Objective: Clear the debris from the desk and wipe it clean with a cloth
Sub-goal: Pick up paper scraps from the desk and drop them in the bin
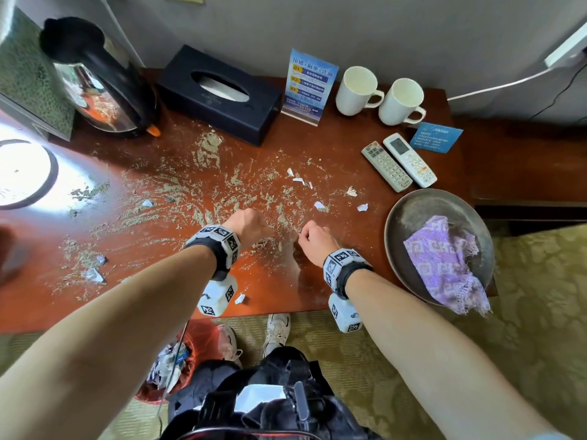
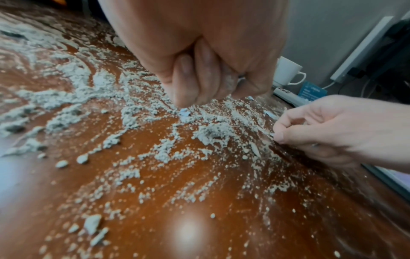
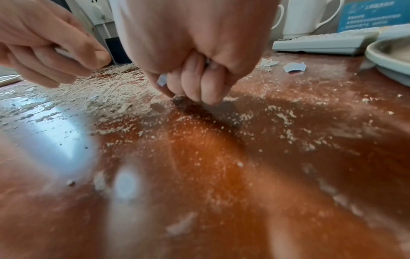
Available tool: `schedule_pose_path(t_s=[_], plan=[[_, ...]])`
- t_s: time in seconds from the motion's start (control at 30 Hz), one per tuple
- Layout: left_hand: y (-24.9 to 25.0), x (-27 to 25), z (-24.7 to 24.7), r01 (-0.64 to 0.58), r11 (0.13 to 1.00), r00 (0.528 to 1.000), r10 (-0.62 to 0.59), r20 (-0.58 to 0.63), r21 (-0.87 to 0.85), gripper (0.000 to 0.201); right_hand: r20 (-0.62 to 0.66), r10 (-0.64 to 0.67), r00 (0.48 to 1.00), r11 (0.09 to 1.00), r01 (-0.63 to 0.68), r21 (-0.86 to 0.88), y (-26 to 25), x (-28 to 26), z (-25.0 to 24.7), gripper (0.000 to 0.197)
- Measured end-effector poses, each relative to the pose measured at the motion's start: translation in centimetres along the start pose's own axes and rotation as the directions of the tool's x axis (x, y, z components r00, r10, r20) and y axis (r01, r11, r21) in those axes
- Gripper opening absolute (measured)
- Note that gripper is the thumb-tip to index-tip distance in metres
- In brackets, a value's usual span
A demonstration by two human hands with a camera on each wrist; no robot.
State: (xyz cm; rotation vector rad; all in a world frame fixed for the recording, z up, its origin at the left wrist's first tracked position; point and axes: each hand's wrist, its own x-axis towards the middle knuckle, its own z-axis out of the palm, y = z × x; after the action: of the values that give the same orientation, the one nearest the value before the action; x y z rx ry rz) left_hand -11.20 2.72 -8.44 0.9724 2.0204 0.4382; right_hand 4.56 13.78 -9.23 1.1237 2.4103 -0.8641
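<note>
Grey-beige powder (image 1: 203, 192) and white paper scraps (image 1: 319, 204) are strewn over the red-brown desk (image 1: 286, 281). My left hand (image 1: 247, 222) hovers low over the powder at mid-desk with its fingers curled; the right wrist view shows a white scrap between the left hand's fingers (image 3: 62, 51). Just to its right, my right hand (image 1: 313, 241) pinches a small paper scrap (image 3: 162, 81) between thumb and fingers, fingertips nearly on the wood. A purple patterned cloth (image 1: 444, 265) lies crumpled in a round metal plate (image 1: 394, 223) at the desk's right front.
Along the back stand a kettle (image 1: 95, 77), a black tissue box (image 1: 219, 93), a blue sign (image 1: 311, 84) and two white mugs (image 1: 357, 90). Two remotes (image 1: 386, 166) lie behind the plate. A red waste bin (image 1: 178, 360) sits on the floor below the desk's front edge.
</note>
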Motion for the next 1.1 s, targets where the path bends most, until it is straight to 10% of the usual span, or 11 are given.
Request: schedule_pose_path(t_s=[0.73, 1.1], plan=[[3.7, 2.4, -1.7, 0.075, 0.990, 0.996, -0.080, 0.034, 0.123, 0.028, 0.023, 0.115, 0.993, 0.986, -0.117, 0.122, 1.5, 1.5, -3.7, 0.057], [5.6, 4.4, -0.6, 0.100, 0.984, 0.992, -0.110, 0.066, 0.145, 0.035, -0.080, 0.160, 0.984, 0.976, -0.145, 0.162, 4.1, 2.1, -6.3, 0.024]])
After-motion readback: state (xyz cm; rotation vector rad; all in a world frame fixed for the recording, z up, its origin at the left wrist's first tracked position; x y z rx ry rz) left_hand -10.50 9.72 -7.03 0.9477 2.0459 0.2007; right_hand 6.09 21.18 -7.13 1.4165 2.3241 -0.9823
